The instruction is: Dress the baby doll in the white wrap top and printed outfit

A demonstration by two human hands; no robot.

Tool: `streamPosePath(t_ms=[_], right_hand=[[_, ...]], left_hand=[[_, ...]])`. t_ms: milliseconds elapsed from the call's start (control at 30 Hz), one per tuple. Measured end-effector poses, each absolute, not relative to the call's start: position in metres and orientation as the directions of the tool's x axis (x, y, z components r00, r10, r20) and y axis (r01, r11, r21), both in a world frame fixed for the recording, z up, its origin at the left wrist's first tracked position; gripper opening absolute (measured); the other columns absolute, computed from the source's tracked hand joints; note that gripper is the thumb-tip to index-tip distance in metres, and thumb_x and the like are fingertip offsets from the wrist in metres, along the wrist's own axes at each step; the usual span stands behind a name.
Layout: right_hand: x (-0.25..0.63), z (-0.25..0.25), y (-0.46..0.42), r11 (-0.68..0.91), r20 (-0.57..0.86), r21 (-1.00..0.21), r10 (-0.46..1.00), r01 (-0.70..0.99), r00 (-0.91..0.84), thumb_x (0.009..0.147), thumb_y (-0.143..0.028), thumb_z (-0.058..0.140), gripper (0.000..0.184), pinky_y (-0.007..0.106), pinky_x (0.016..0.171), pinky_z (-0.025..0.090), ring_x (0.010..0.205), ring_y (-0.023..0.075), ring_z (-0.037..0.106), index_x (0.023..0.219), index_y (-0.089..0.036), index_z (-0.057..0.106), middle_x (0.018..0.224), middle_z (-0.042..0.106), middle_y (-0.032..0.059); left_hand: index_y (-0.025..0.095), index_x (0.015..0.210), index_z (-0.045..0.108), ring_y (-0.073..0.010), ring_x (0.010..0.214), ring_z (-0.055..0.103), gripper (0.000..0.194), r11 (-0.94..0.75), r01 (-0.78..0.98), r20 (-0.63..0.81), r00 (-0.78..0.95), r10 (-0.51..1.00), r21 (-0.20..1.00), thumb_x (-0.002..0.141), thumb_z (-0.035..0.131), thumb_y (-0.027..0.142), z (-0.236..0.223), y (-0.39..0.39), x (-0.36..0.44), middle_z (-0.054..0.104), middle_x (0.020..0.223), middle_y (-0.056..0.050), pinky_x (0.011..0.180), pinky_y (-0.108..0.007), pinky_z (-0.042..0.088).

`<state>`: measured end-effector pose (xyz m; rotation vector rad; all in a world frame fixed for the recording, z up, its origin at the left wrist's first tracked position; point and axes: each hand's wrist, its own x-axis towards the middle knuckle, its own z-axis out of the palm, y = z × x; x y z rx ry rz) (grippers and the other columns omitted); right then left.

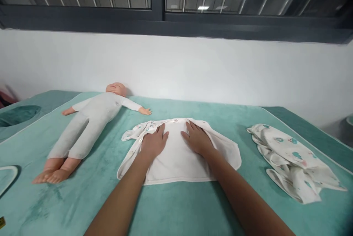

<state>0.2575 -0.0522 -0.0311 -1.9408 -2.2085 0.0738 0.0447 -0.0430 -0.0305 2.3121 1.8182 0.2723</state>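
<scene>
A small white baby shirt point(178, 155) lies spread on the green padded surface, its inside facing up and a label at the neck. My left hand point(156, 141) rests flat on its left part, beside the neckline, fingers stretched out. On the right part of the shirt lies my right hand point(196, 138), also flat, with its fingertips at the edge of the opened front. A patterned sleeve sticks out at the shirt's upper left. Neither hand grips anything.
A baby doll point(95, 112) in a white suit lies on its back at the left. A crumpled printed baby garment point(293, 162) is at the right. The green cover point(187, 210) ends at a white wall point(176, 66) below a dark-framed window. A white curved object point(8, 177) sits at the left edge.
</scene>
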Motion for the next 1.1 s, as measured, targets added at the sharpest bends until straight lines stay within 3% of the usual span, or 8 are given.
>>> streamPosePath(t_ms=[200,333,500,633,733,833,933,1100], right_hand=[[0.233,-0.031,-0.067,0.271,0.171,-0.058,0.951,0.961,-0.258,0.1,-0.039,0.027,0.059,0.043,0.119,0.018,0.146,0.0272,0.023,0.145,-0.004,0.04,0.155,0.029,0.0168],[0.203,-0.032,-0.06,0.373,0.134,-0.091,0.923,0.923,-0.36,0.1,-0.044,0.029,0.063,0.041,0.119,0.02,0.147,0.0259,0.02,0.148,-0.003,0.035,0.157,0.024,0.0167],[0.178,-0.036,-0.039,0.278,0.111,-0.115,0.958,0.954,-0.265,0.099,-0.047,0.029,0.069,0.042,0.12,0.019,0.147,0.028,0.018,0.149,0.0,0.03,0.157,0.022,0.0185],[0.178,-0.032,-0.042,0.363,0.117,-0.146,0.93,0.92,-0.348,0.1,-0.045,0.028,0.064,0.041,0.12,0.019,0.147,0.0245,0.019,0.148,-0.005,0.033,0.157,0.024,0.0152],[0.18,-0.025,-0.049,0.5,0.105,-0.202,0.866,0.842,-0.489,0.099,-0.044,0.031,0.057,0.039,0.12,0.021,0.146,0.0198,0.024,0.146,-0.012,0.039,0.155,0.033,0.0106],[0.177,-0.022,-0.051,0.575,0.108,-0.236,0.817,0.783,-0.567,0.099,-0.042,0.032,0.05,0.039,0.119,0.022,0.143,0.0174,0.029,0.142,-0.018,0.044,0.15,0.042,0.0072],[0.17,-0.022,-0.052,0.569,0.116,-0.234,0.821,0.788,-0.559,0.099,-0.04,0.033,0.048,0.04,0.119,0.021,0.142,0.018,0.031,0.141,-0.02,0.044,0.149,0.043,0.0063],[0.164,-0.026,-0.045,0.509,0.141,-0.183,0.86,0.841,-0.49,0.097,-0.044,0.038,0.044,0.041,0.118,0.02,0.141,0.0207,0.03,0.132,-0.02,0.052,0.147,0.045,0.0078]], left_hand=[[0.023,0.148,0.029,-0.0297,0.114,0.061,0.056,-0.244,0.928,0.038,0.244,0.969,0.282,0.098,0.018,0.046,-0.03,-0.045,0.047,0.044,0.149,-0.009,0.092,-0.048,0.046],[0.026,0.128,0.055,-0.0238,0.107,0.064,0.041,-0.283,0.883,0.176,0.232,0.957,0.375,0.097,0.031,0.038,-0.022,-0.05,0.043,0.061,0.132,-0.004,0.088,-0.037,0.048],[0.025,0.114,0.063,-0.0206,0.096,0.067,0.034,-0.096,0.883,0.419,-0.12,0.9,0.459,0.096,0.035,0.033,0.004,-0.052,-0.001,0.072,0.105,-0.005,0.081,-0.03,0.047],[0.022,0.108,0.064,-0.0301,0.085,0.067,0.042,0.207,0.922,0.277,-0.303,0.912,0.326,0.093,0.035,0.049,0.009,-0.051,-0.052,0.072,0.096,-0.011,0.067,-0.036,0.046],[0.021,0.108,0.064,-0.0332,0.086,0.067,0.056,0.291,0.907,0.11,-0.337,0.935,0.303,0.09,0.031,0.063,0.001,-0.056,-0.073,0.072,0.093,-0.015,0.066,-0.038,0.045],[0.026,0.109,0.063,-0.0287,0.086,0.066,0.052,0.238,0.869,0.037,-0.281,0.959,0.435,0.087,0.035,0.065,-0.007,-0.061,-0.077,0.073,0.092,-0.009,0.065,-0.034,0.043],[0.029,0.108,0.063,-0.0226,0.08,0.064,0.035,0.174,0.811,0.034,-0.231,0.972,0.558,0.086,0.048,0.051,-0.01,-0.061,-0.075,0.071,0.083,-0.001,0.062,-0.029,0.039],[0.024,0.105,0.062,-0.0186,0.073,0.06,0.026,0.158,0.696,0.263,-0.457,0.85,0.7,0.087,0.047,0.035,-0.01,-0.057,-0.082,0.064,0.075,0.0,0.065,-0.028,0.041]])
